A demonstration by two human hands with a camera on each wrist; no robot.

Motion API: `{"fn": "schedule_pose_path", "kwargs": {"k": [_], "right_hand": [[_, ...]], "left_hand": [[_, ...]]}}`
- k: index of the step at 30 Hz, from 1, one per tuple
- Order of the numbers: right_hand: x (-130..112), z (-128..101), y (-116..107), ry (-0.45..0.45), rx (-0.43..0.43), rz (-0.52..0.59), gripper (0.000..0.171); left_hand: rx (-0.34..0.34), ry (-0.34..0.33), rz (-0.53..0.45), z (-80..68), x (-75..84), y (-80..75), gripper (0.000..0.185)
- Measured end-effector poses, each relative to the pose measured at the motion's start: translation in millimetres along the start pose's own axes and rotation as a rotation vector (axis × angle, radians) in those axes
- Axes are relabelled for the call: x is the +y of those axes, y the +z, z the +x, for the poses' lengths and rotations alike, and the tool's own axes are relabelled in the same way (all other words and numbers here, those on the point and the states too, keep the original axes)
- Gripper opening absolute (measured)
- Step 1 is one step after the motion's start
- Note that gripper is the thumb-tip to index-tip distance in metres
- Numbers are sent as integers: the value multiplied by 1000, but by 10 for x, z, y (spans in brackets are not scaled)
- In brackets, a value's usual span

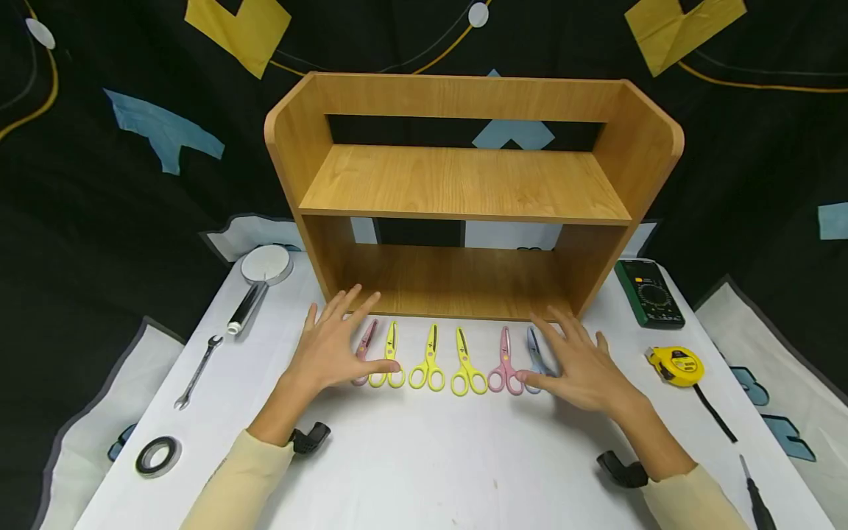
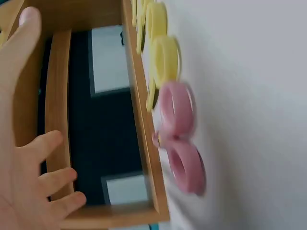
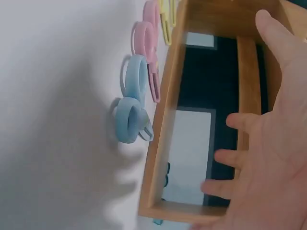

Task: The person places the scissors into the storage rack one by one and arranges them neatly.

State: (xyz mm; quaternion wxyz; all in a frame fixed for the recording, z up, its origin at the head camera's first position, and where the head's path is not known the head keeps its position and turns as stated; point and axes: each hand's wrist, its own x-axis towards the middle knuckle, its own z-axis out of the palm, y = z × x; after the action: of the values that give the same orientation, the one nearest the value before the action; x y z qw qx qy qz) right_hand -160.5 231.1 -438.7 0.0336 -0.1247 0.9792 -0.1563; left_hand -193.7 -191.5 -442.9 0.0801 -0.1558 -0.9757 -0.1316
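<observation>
A row of several scissors lies on the white table along the shelf's front edge, handles toward me. From the left come pink scissors [image 1: 366, 338], three yellow scissors [image 1: 432, 342], a second pink pair [image 1: 506, 352] and blue scissors [image 1: 534, 344]. My left hand [image 1: 329, 347] hovers over the row's left end, fingers spread, holding nothing. At the other end, my right hand [image 1: 584, 369] is likewise spread above the blue scissors, its thumb partly covering them in the head view. Both wrist views show the palms apart from the scissors [image 2: 178, 108].
A two-tier wooden shelf [image 1: 464, 180] stands behind the scissors. On the left lie a magnifying glass [image 1: 266, 263], a wrench [image 1: 197, 374] and a tape roll [image 1: 140, 462]. A multimeter [image 1: 649, 294], a tape measure [image 1: 676, 366] and a screwdriver [image 1: 760, 508] lie on the right.
</observation>
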Motion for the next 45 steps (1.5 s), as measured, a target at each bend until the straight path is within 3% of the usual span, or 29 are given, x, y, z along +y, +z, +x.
{"fn": "schedule_pose_path", "kwargs": {"k": [7, 11, 14, 18, 28, 38, 41, 45], "right_hand": [[141, -167, 53, 92, 4, 257, 91], [209, -232, 134, 126, 22, 317, 78], [237, -261, 209, 137, 4, 339, 71], [258, -271, 294, 133, -26, 326, 62], [223, -220, 345, 114, 25, 299, 38], [126, -256, 47, 276, -32, 578, 45], [22, -297, -144, 248, -17, 685, 47], [-249, -300, -483, 105, 13, 797, 44]], "left_hand": [[252, -113, -340, -16, -343, -43, 92], [435, -190, -514, 23, -486, -23, 69], [517, -251, -595, 70, -554, 1, 63], [552, -292, -667, 152, -613, 36, 60], [648, -324, -822, 330, -686, 112, 37], [715, -326, -803, 431, -744, 167, 23], [714, -321, -813, 455, -756, 185, 21], [724, -344, -796, 449, -755, 195, 20]]}}
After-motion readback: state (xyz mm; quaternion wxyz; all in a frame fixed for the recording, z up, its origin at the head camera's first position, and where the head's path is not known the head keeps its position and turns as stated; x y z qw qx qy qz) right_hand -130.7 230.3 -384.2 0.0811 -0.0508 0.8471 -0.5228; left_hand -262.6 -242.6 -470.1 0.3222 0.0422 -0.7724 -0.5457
